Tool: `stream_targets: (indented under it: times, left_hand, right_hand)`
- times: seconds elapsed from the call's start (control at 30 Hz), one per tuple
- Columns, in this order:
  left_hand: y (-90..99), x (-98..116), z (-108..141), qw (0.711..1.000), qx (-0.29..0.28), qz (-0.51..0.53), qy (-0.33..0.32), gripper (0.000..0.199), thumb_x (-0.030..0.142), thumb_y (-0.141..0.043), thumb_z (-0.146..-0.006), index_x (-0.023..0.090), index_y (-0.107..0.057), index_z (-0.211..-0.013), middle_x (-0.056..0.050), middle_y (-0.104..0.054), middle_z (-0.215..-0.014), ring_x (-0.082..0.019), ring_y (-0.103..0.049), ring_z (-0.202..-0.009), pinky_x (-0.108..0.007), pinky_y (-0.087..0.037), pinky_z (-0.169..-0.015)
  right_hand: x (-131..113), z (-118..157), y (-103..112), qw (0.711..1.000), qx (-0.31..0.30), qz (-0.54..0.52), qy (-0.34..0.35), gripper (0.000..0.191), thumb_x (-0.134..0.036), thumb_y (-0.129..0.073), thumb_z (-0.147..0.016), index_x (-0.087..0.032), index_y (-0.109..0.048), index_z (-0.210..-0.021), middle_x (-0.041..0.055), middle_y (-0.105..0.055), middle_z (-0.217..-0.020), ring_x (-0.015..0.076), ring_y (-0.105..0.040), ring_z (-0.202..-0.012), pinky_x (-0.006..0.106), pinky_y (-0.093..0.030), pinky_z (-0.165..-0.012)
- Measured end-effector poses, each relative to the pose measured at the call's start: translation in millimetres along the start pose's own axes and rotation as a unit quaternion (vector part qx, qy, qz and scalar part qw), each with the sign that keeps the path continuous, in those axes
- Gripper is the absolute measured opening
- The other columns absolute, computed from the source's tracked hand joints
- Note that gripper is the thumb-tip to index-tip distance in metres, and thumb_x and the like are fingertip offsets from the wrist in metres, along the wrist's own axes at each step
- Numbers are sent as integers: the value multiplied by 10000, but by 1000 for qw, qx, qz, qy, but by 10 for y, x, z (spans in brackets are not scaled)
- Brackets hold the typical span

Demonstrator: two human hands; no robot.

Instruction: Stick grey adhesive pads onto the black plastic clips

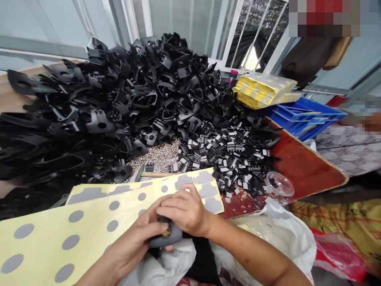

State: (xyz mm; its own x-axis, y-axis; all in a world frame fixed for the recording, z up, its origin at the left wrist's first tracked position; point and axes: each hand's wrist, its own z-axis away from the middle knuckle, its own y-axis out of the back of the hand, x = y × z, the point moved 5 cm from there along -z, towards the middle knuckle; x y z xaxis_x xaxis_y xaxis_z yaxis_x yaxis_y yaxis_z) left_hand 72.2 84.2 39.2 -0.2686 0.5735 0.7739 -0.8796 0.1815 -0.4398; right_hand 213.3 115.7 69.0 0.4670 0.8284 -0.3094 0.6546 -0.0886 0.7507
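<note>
My left hand (143, 228) and my right hand (186, 210) meet at the lower middle, both closed on one black plastic part (171, 238). The left thumb presses beside a small brownish-gold spot on it. My right fingers bend over its top, and their tips are partly hidden. Beneath and left of the hands lie yellow sheets (92, 222) with grey round and angular stickers. Behind them, small black clips (229, 147) with light faces are heaped beside many tiny shiny metal pieces (162, 155).
Larger black parts (149, 87) form a tall pile at back left. A yellow stack (258, 89) and blue crate (306, 115) stand back right. On the red table (297, 163) is a clear round container (279, 184). White plastic bags (285, 226) hang near my right forearm. Someone's arm shows far right.
</note>
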Motion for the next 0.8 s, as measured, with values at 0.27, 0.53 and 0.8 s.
stream_targets:
  times: [0.27, 0.53, 0.8]
  left_hand:
    - [-218, 113, -607, 905, 17, -390, -170, 514, 173, -661, -715, 339, -758, -1192, -21, -765, -906, -258, -679, -832, -346, -519, -809]
    - [-328, 180, -1036, 804, 9, -566, -182, 605, 172, -680, -627, 352, -783, -1195, -69, -813, -931, -349, -735, -861, -402, -519, -820]
    - [-360, 98, -1099, 778, -33, -619, -107, 382, 146, -661, -603, 230, -779, -957, -100, -777, -872, -335, -709, -824, -407, -514, -788]
  right_hand:
    - [925, 484, 302, 969, 20, 106, -224, 311, -99, -557, -959, -227, -723, -1188, 76, -732, -1157, 237, -582, -1084, 388, -400, -928]
    - [936, 490, 92, 951, -2, 208, -229, 202, -199, -655, -945, -272, -750, -1107, 64, -692, -1193, 257, -506, -1093, 442, -323, -949]
    - [806, 141, 185, 944, -141, 50, -294, 214, -163, -579, -913, -202, -782, -861, 74, -739, -940, 241, -612, -963, 378, -433, -866]
